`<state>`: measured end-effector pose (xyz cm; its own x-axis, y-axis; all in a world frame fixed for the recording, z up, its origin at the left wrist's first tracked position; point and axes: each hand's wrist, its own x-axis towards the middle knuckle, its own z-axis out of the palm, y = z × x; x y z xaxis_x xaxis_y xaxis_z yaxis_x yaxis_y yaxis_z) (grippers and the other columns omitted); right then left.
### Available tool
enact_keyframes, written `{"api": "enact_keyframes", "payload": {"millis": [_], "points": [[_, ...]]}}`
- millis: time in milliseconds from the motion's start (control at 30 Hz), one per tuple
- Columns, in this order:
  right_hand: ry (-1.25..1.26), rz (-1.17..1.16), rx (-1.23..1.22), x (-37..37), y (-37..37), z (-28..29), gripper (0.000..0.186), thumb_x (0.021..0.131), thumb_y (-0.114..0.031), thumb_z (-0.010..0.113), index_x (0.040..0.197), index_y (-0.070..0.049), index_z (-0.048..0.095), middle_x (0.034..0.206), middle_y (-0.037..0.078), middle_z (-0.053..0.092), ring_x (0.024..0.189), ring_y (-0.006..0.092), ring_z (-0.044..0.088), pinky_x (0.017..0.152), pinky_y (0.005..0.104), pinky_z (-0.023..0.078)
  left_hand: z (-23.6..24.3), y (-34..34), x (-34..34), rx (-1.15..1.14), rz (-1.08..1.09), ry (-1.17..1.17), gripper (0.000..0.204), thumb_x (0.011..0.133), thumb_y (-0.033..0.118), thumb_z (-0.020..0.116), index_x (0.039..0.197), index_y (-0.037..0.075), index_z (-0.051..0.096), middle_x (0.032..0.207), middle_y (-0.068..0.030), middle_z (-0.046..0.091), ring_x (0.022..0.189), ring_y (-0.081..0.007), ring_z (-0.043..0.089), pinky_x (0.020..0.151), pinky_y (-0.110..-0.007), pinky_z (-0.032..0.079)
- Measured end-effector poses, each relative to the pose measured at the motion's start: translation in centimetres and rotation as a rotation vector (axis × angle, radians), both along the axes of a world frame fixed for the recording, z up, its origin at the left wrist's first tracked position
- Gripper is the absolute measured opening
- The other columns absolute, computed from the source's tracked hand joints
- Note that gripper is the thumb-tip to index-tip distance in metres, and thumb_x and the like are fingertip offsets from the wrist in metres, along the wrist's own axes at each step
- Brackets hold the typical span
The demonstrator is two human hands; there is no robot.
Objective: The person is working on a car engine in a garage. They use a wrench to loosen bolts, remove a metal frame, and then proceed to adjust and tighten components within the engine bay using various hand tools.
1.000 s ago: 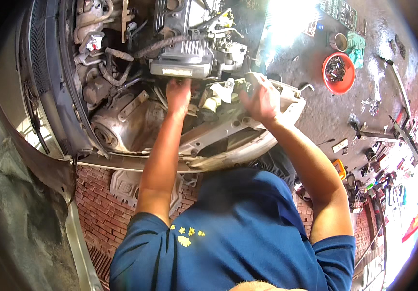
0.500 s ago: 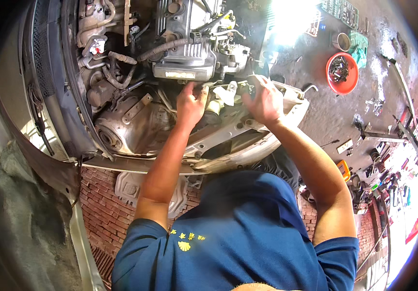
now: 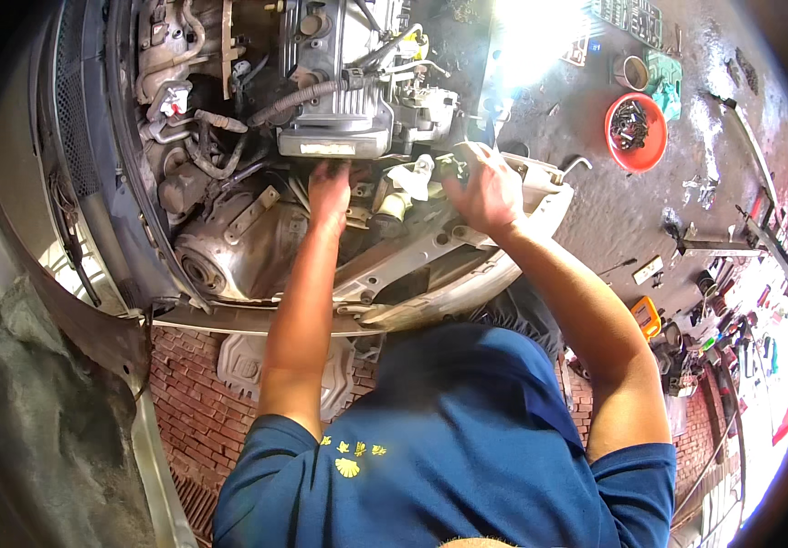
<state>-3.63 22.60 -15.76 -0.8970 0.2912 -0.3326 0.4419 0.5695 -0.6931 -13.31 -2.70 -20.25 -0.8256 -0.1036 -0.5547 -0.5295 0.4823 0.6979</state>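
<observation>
My left hand (image 3: 328, 196) reaches in under the near edge of the engine's silver-grey cover (image 3: 334, 142); its fingertips are hidden there, so I cannot tell what they touch. At the front of the engine bay, my right hand (image 3: 490, 196) has its fingers and thumb bent round a small part beside the front body panel (image 3: 554, 205). Glare hides what that part is. Between the two hands sit a white crumpled-looking piece (image 3: 412, 178) and a pale cylindrical part (image 3: 395, 206). A ribbed hose (image 3: 293, 102) runs along the left of the cover.
A metal crossmember (image 3: 394, 265) spans the bay in front of me. On the floor at right stand a red bowl of small metal parts (image 3: 657, 146), a tin can (image 3: 632, 72) and a yellow container (image 3: 647, 315). Tools lie scattered farther right. Brick paving (image 3: 193, 384) is below.
My left hand has slid forward and left, deeper under the engine cover, and its fingers have gone out of sight. My right hand stays at about the same part. The view has shifted slightly.
</observation>
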Motion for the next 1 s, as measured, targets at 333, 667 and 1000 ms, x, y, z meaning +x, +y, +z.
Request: {"api": "enact_keyframes", "payload": {"millis": [333, 667, 1000], "points": [[-0.074, 0.031, -0.037, 0.1, 0.3, -0.4, 0.033, 0.089, -0.029, 0.069, 0.116, -0.009, 0.067, 0.113, 0.018, 0.070, 0.105, 0.0390, 0.068, 0.093, 0.0485, 0.055, -1.3, -0.5, 1.1, -0.222, -0.150, 0.124, 0.044, 0.097, 0.033, 0.068, 0.117, -0.006, 0.070, 0.107, -0.0248, 0.074, 0.097, -0.0351, 0.070, 0.087, -0.042, 0.053], [-0.038, 0.037, -0.015, 0.1, 0.2, -0.4, 0.037, 0.088, -0.028, 0.069, 0.121, -0.010, 0.067, 0.114, 0.018, 0.070, 0.106, 0.0390, 0.068, 0.092, 0.0484, 0.055, 0.1, 1.3, 2.4, -0.247, -0.488, 0.400, 0.029, 0.097, 0.029, 0.074, 0.103, 0.000, 0.075, 0.089, -0.0204, 0.074, 0.083, -0.0414, 0.070, 0.074, -0.047, 0.054], [-0.119, 0.075, -0.142, -0.8, 0.9, -2.7, 0.030, 0.092, -0.030, 0.072, 0.111, -0.007, 0.070, 0.108, 0.019, 0.072, 0.101, 0.0385, 0.070, 0.093, 0.0461, 0.055, 2.1, 2.8, 1.7, -0.052, -0.354, 0.098, 0.029, 0.103, 0.026, 0.070, 0.108, -0.002, 0.075, 0.085, -0.0130, 0.075, 0.076, -0.0179, 0.066, 0.073, -0.037, 0.051]]}}
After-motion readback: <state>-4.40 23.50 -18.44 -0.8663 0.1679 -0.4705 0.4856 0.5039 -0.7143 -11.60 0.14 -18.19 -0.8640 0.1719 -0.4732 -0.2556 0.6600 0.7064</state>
